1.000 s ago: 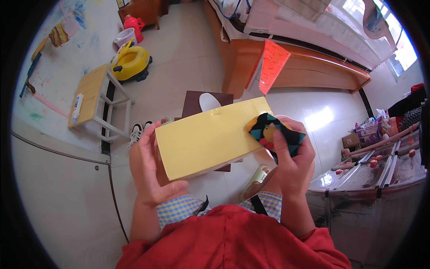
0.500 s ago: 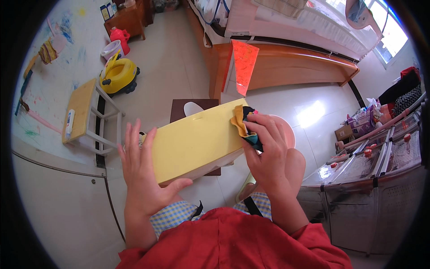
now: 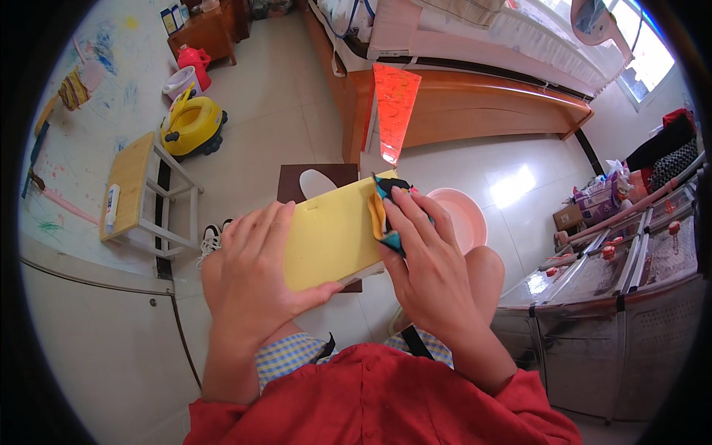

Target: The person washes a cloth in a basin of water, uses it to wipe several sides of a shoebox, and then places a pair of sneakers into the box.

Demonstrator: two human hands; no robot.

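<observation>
"What is the yellow box (image 3: 334, 241) made of?"

"Cardboard, by the look of it: oblong, smooth and matte, with flat faces and straight edges. The cloth (image 3: 377, 213) at its right end is soft and crumpled, in black, teal and mustard."

"And the box's look?"

"Plain pale yellow on top, apart from a small slit-like mark close to the far edge; a whitish side peeks out below the near edge."

"Which way does it lie?"

"Its long axis runs left to right, the right end slanting away from the person, broad face up. It is held up in front of the person, a round pink basin (image 3: 469, 216) beyond its right end."

"The grip?"

"The left hand (image 3: 257, 259) grasps the left end, thumb along the near edge; the right hand (image 3: 429, 259) clasps the cloth against the other end."
</observation>
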